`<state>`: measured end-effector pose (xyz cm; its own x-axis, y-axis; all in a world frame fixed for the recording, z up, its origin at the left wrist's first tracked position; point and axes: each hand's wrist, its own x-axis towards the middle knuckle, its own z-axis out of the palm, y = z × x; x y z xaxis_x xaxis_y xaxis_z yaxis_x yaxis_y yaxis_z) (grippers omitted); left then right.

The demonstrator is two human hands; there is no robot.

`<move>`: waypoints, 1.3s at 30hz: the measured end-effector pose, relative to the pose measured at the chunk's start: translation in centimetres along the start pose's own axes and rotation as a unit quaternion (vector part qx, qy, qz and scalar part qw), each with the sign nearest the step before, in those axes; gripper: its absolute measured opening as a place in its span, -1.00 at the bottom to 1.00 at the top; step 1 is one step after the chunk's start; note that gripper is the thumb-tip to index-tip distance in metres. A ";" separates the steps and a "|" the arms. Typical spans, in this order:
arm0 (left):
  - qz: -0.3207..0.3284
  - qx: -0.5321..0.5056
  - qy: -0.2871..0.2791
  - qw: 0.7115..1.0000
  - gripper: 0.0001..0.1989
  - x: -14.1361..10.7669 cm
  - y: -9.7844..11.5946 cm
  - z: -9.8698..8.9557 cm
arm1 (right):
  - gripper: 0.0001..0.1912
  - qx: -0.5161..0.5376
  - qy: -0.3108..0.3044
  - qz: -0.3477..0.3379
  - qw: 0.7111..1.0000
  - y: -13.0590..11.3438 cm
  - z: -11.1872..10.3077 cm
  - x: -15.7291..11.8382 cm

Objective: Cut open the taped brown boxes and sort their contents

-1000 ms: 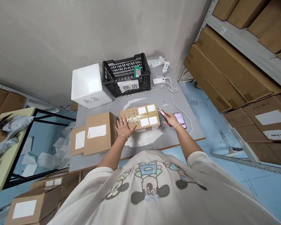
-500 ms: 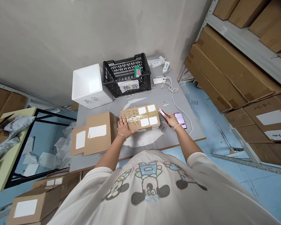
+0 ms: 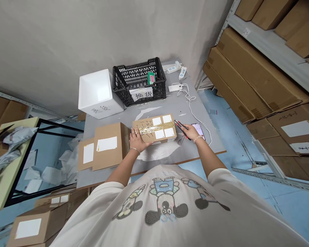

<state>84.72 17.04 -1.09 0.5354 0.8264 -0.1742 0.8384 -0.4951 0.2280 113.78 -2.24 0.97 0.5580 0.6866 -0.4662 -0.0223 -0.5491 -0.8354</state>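
Observation:
A taped cardboard box (image 3: 157, 128) with white labels and handwriting lies on the grey table. My left hand (image 3: 138, 140) rests on its left end, fingers spread over the top and thumb along the near edge. In my right hand (image 3: 191, 132) is a black and red utility knife (image 3: 182, 128), its tip pointing at the box's right end. Whether the tip touches the cardboard I cannot tell. Partly covered by that hand, a lit phone (image 3: 199, 129) lies on the table (image 3: 195, 152).
Left of the box stand two cardboard boxes (image 3: 106, 157) with white labels. Behind are a white foam box (image 3: 95, 92) and a black crate (image 3: 139, 82) holding a green packet. Power strips (image 3: 173, 88) and a white cable lie at the back right. Shelves of cartons (image 3: 249, 75) flank the right.
My right hand with the utility knife has shifted slightly to the right, covering more of the phone. The left hand stays on the box's left end.

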 end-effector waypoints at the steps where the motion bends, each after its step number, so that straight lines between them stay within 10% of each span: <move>1: 0.003 0.001 0.001 1.000 0.42 0.0 0.0 0.0 | -0.58 0.000 -0.001 0.000 1.000 0.1 0.0 -0.2; 17: -0.003 0.000 -0.011 1.000 0.38 -0.1 0.5 -0.5 | -0.52 0.017 0.004 -0.003 1.000 4.1 1.0 -4.6; 25: -0.011 -0.024 -0.023 0.999 0.41 -0.4 0.6 -0.8 | -0.59 0.087 0.103 0.001 0.991 4.4 1.8 -4.2; 33: -0.135 -0.094 -0.052 0.985 0.36 -2.1 2.9 -0.8 | -0.66 0.204 0.068 0.036 0.976 2.2 7.9 -3.8; 39: -0.106 -0.076 -0.045 0.990 0.21 -3.0 2.5 -1.1 | -0.64 0.165 0.059 -0.012 0.984 -0.2 11.1 -3.0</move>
<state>85.11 13.64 1.02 0.3614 0.8766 -0.3178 0.9116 -0.2605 0.3181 102.93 1.14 -0.68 0.6541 0.6261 -0.4245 -0.2659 -0.3351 -0.9039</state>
